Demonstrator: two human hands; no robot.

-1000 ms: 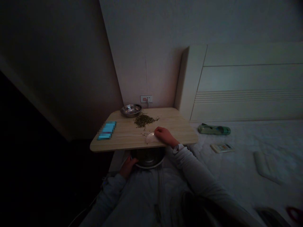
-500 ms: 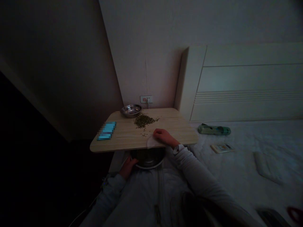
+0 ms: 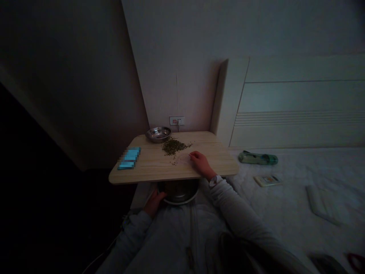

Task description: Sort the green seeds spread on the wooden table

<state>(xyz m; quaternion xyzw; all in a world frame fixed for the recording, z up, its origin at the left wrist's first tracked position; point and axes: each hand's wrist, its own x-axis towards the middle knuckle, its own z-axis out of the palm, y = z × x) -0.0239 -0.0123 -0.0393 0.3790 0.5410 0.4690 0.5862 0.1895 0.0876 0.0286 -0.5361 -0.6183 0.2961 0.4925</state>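
Observation:
A thin see-through sheet (image 3: 183, 159), perhaps plastic, is pinched in the fingers of my right hand (image 3: 199, 161), over the front part of the small wooden table (image 3: 148, 173). Just beyond it lies a loose heap of small dark green grains (image 3: 173, 146), with a few strays on the near side. My left hand (image 3: 154, 201) grips the left rim of a large metal basin (image 3: 181, 198) below the table's front edge. The tabletop hides the far part of that basin. A shiny steel bowl (image 3: 158, 134) stands at the table's back left corner.
On the table's left lies a phone (image 3: 129, 158) with a blurred bright screen. A green see-through bottle (image 3: 258, 158) and a pale phone-like object (image 3: 268, 180) rest on the white bed (image 3: 296, 171) at the right. A socket (image 3: 177, 120) with a plug is on the wall.
My right hand has moved slightly away from me, taking the clear sheet from the table's front edge toward the grains. My left hand stays on the basin.

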